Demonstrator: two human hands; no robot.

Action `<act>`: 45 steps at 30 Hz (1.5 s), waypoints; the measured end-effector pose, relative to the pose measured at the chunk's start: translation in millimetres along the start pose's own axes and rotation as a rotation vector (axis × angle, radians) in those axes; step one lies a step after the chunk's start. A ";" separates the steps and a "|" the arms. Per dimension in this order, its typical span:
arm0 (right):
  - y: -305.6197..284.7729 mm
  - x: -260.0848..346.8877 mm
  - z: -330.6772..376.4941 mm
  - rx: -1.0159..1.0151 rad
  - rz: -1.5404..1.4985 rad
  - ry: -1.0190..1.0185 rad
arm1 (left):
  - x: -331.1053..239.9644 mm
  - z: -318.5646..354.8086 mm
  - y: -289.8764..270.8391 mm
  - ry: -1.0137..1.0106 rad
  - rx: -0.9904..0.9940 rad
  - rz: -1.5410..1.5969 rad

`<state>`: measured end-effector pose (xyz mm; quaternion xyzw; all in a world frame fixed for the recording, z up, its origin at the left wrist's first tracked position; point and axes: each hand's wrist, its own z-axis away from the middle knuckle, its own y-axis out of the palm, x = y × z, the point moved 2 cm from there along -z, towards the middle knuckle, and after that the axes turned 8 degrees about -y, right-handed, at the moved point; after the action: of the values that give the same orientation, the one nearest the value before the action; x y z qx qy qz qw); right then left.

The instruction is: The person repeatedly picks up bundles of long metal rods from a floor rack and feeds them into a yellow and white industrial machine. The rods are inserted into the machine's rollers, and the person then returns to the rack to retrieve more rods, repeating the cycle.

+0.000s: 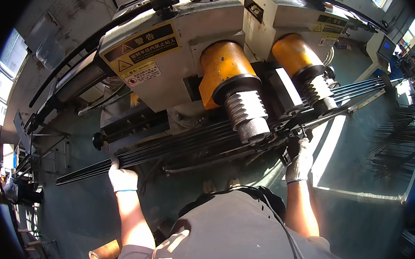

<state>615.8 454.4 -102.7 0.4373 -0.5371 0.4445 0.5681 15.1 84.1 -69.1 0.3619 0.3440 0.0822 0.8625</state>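
Note:
Several long, thin dark metal rods point(166, 153) run side by side from the lower left up to the right, passing below the machine's threaded rollers. My left hand point(123, 178), in a pale work glove, is closed at the rods near their left ends; its thumb lies against them and the other fingers are hidden. My right hand point(300, 165), gloved too, is closed at a dark metal fixture point(296, 133) right of the nearer roller point(248, 116). What its fingers grip there is hidden. The farther roller point(319, 92) stands above the rods.
The large grey machine point(192, 24) carries two orange housings point(233, 65) and a black hose point(87, 40). At right, a pale-edged frame point(359, 194) lies near a pile of thin rods point(399, 141). An orange-brown cylinder point(104, 253) sits at lower left. Another person point(22, 191) is far left.

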 end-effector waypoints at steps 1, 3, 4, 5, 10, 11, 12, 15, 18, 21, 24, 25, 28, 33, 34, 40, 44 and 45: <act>5.5 11.0 6.8 -0.024 -0.115 0.059 | 5.6 6.5 5.6 -0.042 0.020 0.063; 1.5 21.7 17.1 -0.039 -0.148 0.059 | 31.3 34.3 51.2 -0.061 0.087 0.015; -3.7 11.1 12.4 -0.012 -0.140 0.071 | 43.0 44.3 68.2 -0.121 0.021 -0.019; -6.9 -1.3 7.2 0.021 -0.131 0.085 | 63.2 48.8 89.5 -0.126 -0.041 -0.016; -20.2 -79.5 -14.1 0.253 0.703 -0.331 | 101.6 32.9 82.1 -0.169 -0.066 -0.138; -22.8 -91.7 -16.0 0.296 0.794 -0.344 | 95.6 35.5 75.5 -0.175 0.033 -0.035; -23.8 -103.0 -18.2 0.347 0.884 -0.365 | 89.1 41.2 66.6 -0.185 0.126 0.068; -33.6 -128.5 -19.5 0.363 0.965 -0.384 | 58.0 81.6 110.9 -0.102 -0.015 0.133; -36.4 -147.4 -8.5 0.368 0.528 -0.124 | 14.8 73.9 92.1 0.070 -0.079 0.083; -18.8 -144.6 2.4 0.403 0.335 0.041 | -26.6 71.4 53.4 0.222 -0.053 0.182; -22.9 -146.1 11.8 0.374 0.361 0.071 | -68.1 52.8 19.6 0.344 -0.085 0.179; -29.0 -144.3 19.8 0.336 0.375 0.064 | -82.0 33.0 10.5 0.360 -0.095 0.189; -19.0 -149.2 35.1 0.360 0.417 0.066 | -139.5 51.4 -27.7 0.382 -0.119 0.216; -8.8 -156.1 100.9 0.365 0.448 0.067 | -246.2 34.0 -102.9 0.436 -0.068 0.236; -5.8 -157.7 113.9 0.373 0.455 0.070 | -267.0 36.3 -114.5 0.455 -0.108 0.231; 7.1 -165.1 172.3 0.484 0.515 0.084 | -368.8 44.0 -216.3 0.495 -0.264 0.208; 3.8 -172.6 177.7 0.544 0.551 0.033 | -375.6 44.4 -202.4 0.444 -0.325 0.081; 2.0 -176.6 171.8 0.585 0.581 -0.019 | -373.5 45.1 -202.5 0.415 -0.311 0.029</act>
<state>570.9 281.3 -272.1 0.4145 -0.4946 0.7163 0.2655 -257.2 -234.2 15.1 0.2053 0.4917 0.2187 0.8175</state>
